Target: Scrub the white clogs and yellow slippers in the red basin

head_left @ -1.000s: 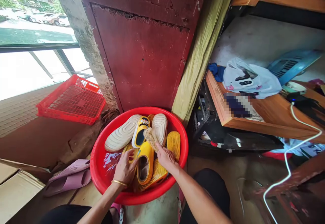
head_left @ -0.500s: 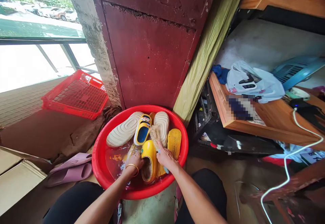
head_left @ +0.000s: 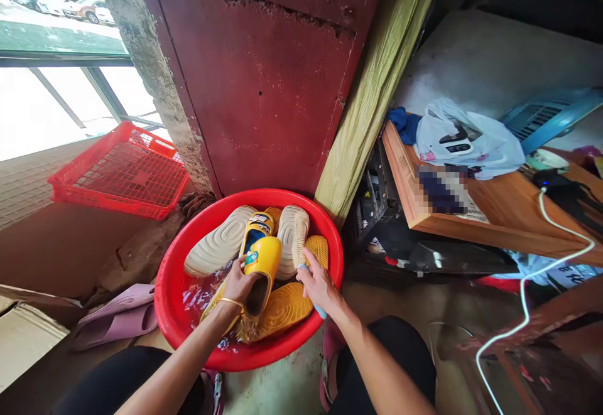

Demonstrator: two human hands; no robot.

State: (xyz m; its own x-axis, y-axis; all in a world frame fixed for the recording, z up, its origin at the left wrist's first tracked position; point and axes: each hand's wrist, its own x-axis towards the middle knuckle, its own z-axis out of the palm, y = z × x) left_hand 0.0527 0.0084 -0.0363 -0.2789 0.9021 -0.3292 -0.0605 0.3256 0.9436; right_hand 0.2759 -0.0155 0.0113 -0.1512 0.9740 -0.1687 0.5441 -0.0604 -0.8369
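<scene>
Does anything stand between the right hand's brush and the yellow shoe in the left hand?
Nothing visible stands between the brush and the yellow shoe; only a pale sole shows behind the gap.

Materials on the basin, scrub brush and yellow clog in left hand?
Basin: likely moulded plastic, semi-gloss; smooth, evenly red rim.
Scrub brush: matte tan bristles, synthetic or plant fibre, can't tell; smooth pale-blue handle looks plastic.
Yellow clog in left hand: probably moulded foam or rubber; smooth, shiny, thick-edged.

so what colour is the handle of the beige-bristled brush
The slim brush handle is light blue, seen in the head view.
</scene>
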